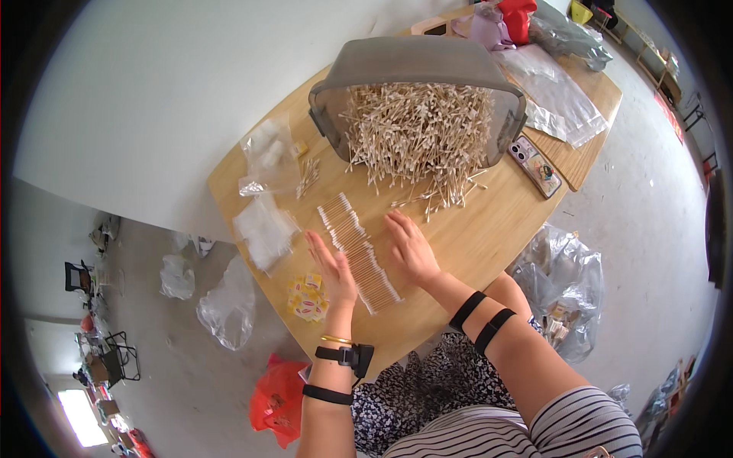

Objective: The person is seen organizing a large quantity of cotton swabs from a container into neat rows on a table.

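A long row of cotton swabs (359,256) lies side by side on the wooden table (458,252). Along its left side stands my left hand (334,271), fingers stretched out and holding nothing. My right hand (411,248) is on the other side of the row, its fingers extended and no swab visible in it. Beyond the hands, a grey plastic bin (416,59) rests on its side, and a big heap of loose cotton swabs (424,137) spills from its mouth onto the tabletop. Small yellow-and-white paper labels (308,298) are piled left of my left hand.
Clear plastic bags (263,229) are stacked at the table's left edge, with a filled bag (269,153) behind them. A few swabs (308,178) lie nearby. At the right are a phone (534,166) and flat plastic bags (553,91). A red bag (276,401) sits on the floor.
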Available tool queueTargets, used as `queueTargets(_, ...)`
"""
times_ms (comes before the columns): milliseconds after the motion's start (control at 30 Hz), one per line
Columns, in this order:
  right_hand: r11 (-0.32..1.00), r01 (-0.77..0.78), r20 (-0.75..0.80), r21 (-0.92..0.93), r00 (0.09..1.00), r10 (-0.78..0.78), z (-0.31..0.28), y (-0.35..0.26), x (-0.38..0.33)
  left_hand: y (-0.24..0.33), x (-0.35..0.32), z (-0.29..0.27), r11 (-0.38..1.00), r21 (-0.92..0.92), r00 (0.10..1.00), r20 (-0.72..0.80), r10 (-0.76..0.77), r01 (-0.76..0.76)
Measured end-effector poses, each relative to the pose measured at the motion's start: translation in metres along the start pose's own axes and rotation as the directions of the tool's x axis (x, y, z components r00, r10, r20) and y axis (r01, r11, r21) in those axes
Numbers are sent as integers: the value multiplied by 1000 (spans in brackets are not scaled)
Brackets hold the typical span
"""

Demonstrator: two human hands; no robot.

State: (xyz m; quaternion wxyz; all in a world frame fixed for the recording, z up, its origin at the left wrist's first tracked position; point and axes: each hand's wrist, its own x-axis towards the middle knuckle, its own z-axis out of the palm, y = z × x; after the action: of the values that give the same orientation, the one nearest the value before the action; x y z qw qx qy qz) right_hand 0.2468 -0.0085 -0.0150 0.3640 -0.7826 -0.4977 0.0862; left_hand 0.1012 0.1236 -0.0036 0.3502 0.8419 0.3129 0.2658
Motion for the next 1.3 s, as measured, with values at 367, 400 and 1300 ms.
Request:
queueTargets(367, 833, 29, -95, 552, 995, 29, 55, -36, 49, -15, 8, 15, 836, -546, 997, -15, -81, 60)
queueTargets(400, 846, 7, -110, 533, 992, 61, 51, -32, 56, -19, 13, 7, 836, -545, 996, -22, -87, 61)
queueTargets(1300, 896, 26, -83, 442, 996, 12, 21, -29, -8, -3, -43, -8, 872, -475, 982, -77, -174, 118)
